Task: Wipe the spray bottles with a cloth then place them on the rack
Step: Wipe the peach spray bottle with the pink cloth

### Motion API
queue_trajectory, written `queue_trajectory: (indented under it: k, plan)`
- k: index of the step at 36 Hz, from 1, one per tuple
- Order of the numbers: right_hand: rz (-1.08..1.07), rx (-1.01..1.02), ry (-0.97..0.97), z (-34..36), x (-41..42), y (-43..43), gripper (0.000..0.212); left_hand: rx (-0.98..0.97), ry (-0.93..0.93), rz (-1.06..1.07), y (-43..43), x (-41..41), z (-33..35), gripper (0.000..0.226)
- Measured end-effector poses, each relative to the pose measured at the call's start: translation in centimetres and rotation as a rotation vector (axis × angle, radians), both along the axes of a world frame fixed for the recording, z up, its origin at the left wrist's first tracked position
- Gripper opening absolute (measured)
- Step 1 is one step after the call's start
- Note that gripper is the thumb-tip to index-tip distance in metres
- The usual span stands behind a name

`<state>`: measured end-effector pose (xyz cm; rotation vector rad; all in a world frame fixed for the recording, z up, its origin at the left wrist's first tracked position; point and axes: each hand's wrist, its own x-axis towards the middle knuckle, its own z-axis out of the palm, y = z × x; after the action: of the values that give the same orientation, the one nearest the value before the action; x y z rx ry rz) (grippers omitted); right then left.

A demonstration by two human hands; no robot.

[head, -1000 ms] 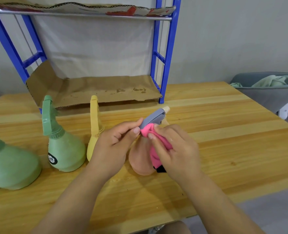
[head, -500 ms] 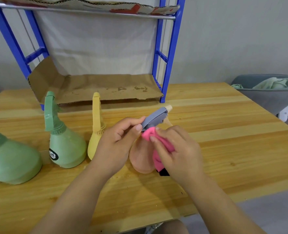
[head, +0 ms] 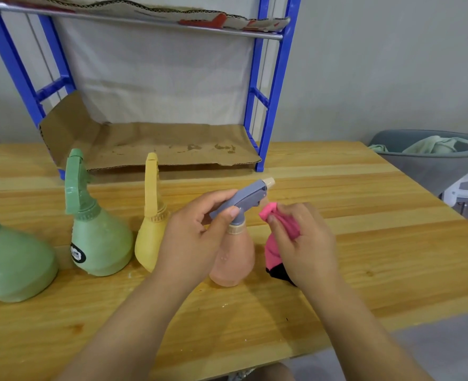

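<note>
A peach spray bottle [head: 234, 259] with a grey trigger head stands on the wooden table [head: 364, 243]. My left hand [head: 191, 237] grips its grey head and neck. Just right of the bottle, my right hand [head: 301, 243] holds a bunched pink cloth [head: 275, 232] with a black edge, a small gap away from the nozzle. A yellow spray bottle [head: 150, 224] stands left of my left hand, partly hidden by it. Further left stand a green spray bottle [head: 98, 237] and a larger green one [head: 10, 262]. The blue rack [head: 271, 105] stands behind, its lower shelf lined with cardboard [head: 158, 144].
A grey chair [head: 430, 160] with a pale green cloth on it sits beyond the table's right edge. The rack's upper shelf [head: 145, 15] also carries cardboard. The table's near edge runs just below my forearms.
My right hand with the pink cloth has come off the bottle's neck and moved right, leaving a gap. My left hand still holds the grey spray head.
</note>
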<state>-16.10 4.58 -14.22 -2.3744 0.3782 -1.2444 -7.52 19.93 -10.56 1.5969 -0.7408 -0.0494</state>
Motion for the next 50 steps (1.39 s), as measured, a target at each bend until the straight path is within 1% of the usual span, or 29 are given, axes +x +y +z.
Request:
queue_trajectory:
  k: [3,7,10,14,17,20,25,27,30,36,40,42,46,50]
  plan:
    - [-0.025,0.059,0.056,-0.4,-0.6,-0.6,0.01,0.005,-0.01,0.02,-0.1,-0.2,0.1,0.029]
    - [0.056,0.138,-0.042,0.9,-0.5,0.1,0.018,0.007,-0.004,0.036,-0.1,-0.3,0.0,0.03]
    - [0.082,0.127,-0.078,2.0,0.1,0.4,0.021,0.017,-0.004,0.041,0.0,-0.2,-0.1,0.027]
    - [0.098,0.136,0.005,1.4,-0.1,-0.3,0.024,0.023,-0.006,0.041,0.0,-0.2,0.0,0.029]
    - [0.082,0.162,0.091,0.5,-1.0,-1.0,0.02,0.035,-0.02,0.041,0.0,-0.3,0.0,0.034]
    - [0.146,0.294,0.098,0.9,-1.7,-1.1,0.022,0.036,-0.012,0.024,0.0,-0.2,0.0,0.036]
    - [0.254,0.382,0.076,2.8,-1.3,-0.7,0.031,0.046,0.009,-0.023,-0.1,0.3,0.2,0.035]
    - [0.28,0.411,0.084,3.2,-1.1,-0.7,0.031,0.064,0.008,-0.036,-0.1,0.4,0.3,0.034]
    - [0.289,0.416,0.148,2.9,-1.3,-0.8,0.027,0.081,-0.008,-0.044,0.0,0.6,0.4,0.035]
    - [0.253,0.451,0.231,1.6,-2.9,-1.6,0.032,0.089,-0.006,-0.036,-0.1,0.3,0.4,0.035]
    - [0.25,0.482,0.237,2.2,-2.7,-1.6,0.026,0.104,-0.016,-0.033,-0.3,0.4,0.5,0.036]
    - [0.274,0.497,0.223,2.7,-2.2,-1.3,0.024,0.117,-0.044,-0.032,-0.3,0.5,0.5,0.037]
    - [0.326,0.531,0.226,3.4,-2.0,-0.5,0.026,0.139,-0.169,-0.015,-0.3,0.6,0.6,0.034]
    - [0.362,0.537,0.225,3.2,-3.0,0.1,0.027,0.177,-0.288,0.099,-0.4,0.8,0.3,0.037]
